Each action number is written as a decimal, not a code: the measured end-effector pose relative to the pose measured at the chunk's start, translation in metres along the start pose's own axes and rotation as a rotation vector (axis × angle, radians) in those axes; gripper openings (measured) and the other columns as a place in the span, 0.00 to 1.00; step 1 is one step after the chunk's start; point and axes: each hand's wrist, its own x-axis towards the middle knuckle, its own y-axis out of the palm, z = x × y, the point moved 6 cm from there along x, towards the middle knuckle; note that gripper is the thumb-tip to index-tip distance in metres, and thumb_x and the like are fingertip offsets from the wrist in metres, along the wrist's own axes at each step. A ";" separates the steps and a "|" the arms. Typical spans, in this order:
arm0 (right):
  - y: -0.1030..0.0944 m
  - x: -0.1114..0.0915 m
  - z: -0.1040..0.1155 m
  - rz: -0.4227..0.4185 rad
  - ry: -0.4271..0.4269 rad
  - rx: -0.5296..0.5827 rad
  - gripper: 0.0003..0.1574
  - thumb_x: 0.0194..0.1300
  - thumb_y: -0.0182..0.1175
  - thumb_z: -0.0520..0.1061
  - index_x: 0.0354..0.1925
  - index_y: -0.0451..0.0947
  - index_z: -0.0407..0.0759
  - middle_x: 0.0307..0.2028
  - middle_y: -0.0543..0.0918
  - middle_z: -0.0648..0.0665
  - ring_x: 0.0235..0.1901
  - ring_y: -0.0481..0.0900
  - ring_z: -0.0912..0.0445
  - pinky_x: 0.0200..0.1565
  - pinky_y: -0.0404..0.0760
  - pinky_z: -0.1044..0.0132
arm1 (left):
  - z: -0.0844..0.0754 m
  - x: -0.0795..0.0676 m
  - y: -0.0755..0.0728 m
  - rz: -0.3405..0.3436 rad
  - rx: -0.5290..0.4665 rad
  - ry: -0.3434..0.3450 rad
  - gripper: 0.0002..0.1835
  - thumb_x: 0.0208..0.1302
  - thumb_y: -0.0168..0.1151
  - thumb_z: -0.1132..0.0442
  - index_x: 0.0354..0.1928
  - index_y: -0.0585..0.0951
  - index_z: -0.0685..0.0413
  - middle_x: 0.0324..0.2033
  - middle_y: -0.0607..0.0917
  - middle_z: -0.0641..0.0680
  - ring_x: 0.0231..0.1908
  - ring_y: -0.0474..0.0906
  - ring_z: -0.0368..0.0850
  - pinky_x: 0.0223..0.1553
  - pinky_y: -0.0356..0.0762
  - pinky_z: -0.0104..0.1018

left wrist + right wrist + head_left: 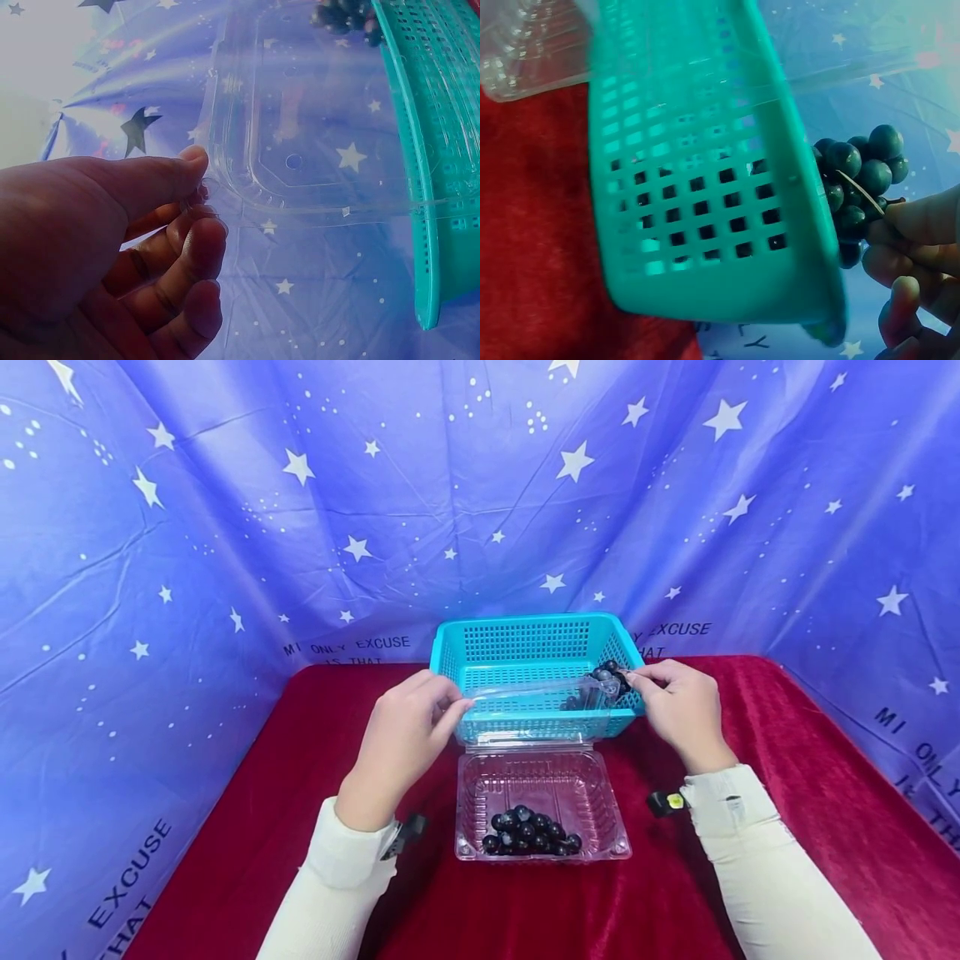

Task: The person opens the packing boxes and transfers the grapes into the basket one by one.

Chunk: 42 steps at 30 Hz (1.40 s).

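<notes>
My left hand (401, 739) pinches a corner of the clear plastic lid (277, 184) between thumb and fingers. That lid is raised, hinged to the clear clamshell box (551, 768) and overlapping the front of the turquoise basket (525, 652). Inside the box's near half lies a bunch of dark grapes (528, 831). My right hand (682, 706) pinches the stem (861, 192) of another bunch of dark grapes (870, 174), at the basket's right end. In the head view this bunch is partly behind the lid.
A red velvet cloth (772, 777) covers the table under the box and basket. Close behind the basket hangs a blue curtain (465, 485) with white stars, which also rises at both sides.
</notes>
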 end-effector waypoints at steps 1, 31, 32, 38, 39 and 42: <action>0.001 -0.002 -0.003 0.004 0.007 -0.002 0.12 0.70 0.66 0.50 0.40 0.92 0.47 0.40 0.91 0.45 0.39 0.82 0.53 0.38 0.71 0.68 | 0.000 0.000 0.000 0.001 0.001 0.002 0.08 0.64 0.75 0.58 0.32 0.85 0.50 0.26 0.80 0.47 0.26 0.71 0.40 0.28 0.74 0.33; 0.000 -0.006 -0.008 0.232 0.050 -0.232 0.19 0.71 0.61 0.61 0.43 0.90 0.51 0.24 0.82 0.47 0.27 0.75 0.48 0.25 0.67 0.58 | -0.004 0.001 -0.002 0.000 0.025 0.014 0.08 0.64 0.75 0.58 0.31 0.84 0.50 0.27 0.80 0.47 0.25 0.71 0.40 0.28 0.74 0.34; 0.000 -0.006 -0.008 0.247 0.053 -0.234 0.19 0.71 0.61 0.61 0.43 0.89 0.51 0.24 0.82 0.47 0.27 0.75 0.48 0.25 0.67 0.58 | -0.005 0.001 -0.003 0.000 0.025 0.016 0.08 0.64 0.75 0.58 0.31 0.84 0.50 0.27 0.80 0.47 0.25 0.71 0.40 0.28 0.73 0.34; 0.001 -0.008 -0.010 0.313 0.065 -0.259 0.19 0.70 0.62 0.62 0.42 0.90 0.52 0.30 0.88 0.46 0.30 0.79 0.46 0.23 0.70 0.58 | -0.006 0.000 -0.002 -0.001 0.033 0.022 0.08 0.64 0.74 0.58 0.31 0.84 0.50 0.27 0.80 0.48 0.25 0.72 0.41 0.27 0.73 0.34; 0.000 -0.009 -0.009 0.323 0.069 -0.264 0.19 0.70 0.62 0.62 0.42 0.90 0.51 0.31 0.88 0.46 0.30 0.79 0.46 0.23 0.70 0.58 | -0.006 0.000 -0.002 -0.002 0.037 0.024 0.08 0.64 0.75 0.58 0.31 0.84 0.50 0.27 0.80 0.48 0.25 0.72 0.41 0.27 0.73 0.34; -0.002 -0.010 -0.007 0.362 0.080 -0.277 0.21 0.71 0.61 0.62 0.45 0.90 0.50 0.34 0.89 0.45 0.31 0.80 0.45 0.24 0.70 0.58 | -0.007 -0.001 -0.002 -0.004 0.053 0.029 0.08 0.64 0.74 0.57 0.32 0.85 0.50 0.27 0.81 0.48 0.25 0.72 0.41 0.26 0.73 0.34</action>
